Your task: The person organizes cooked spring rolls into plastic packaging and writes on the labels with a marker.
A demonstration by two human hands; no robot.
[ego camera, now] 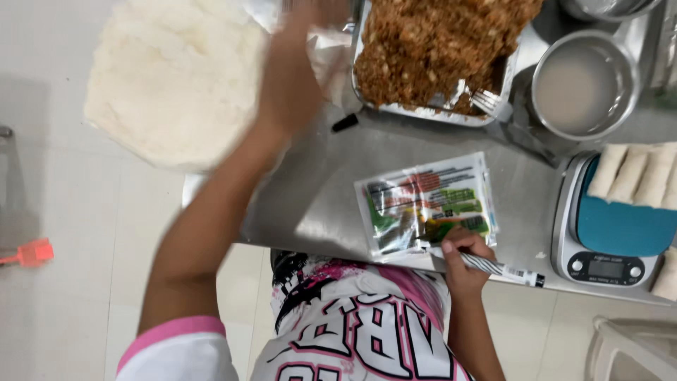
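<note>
Gripping a striped pen [493,267] in the right hand [465,254], fingers curled tight around the barrel, tip end resting on the lower edge of a clear printed plastic packet [425,204]. Lying flat on the steel table [317,190], near its front edge, that packet, with the pen's dark cap end poking out rightwards toward a digital scale [606,240]. Carrying a teal platform, that scale, loaded with pale rolled wrappers [635,173] laid side by side; one more roll just beyond its right corner. Reaching up and away with the left hand [293,70], blurred, palm seemingly spread near a large heap of white rice [173,77] on clear plastic; cannot tell whether anything is held. Crossing the table's left end, the left forearm, partly covering the rice heap's right side. Sitting behind the packet, a metal tray [367,99] of brown crumbly filling [430,42] with a fork [486,102] dug into its near right corner. Standing right of the tray, a round steel bowl [584,85] of cloudy liquid. Lying between tray and arm, a small black object [345,122]. Resting on the tiled floor far left, an orange brush [29,252].
</note>
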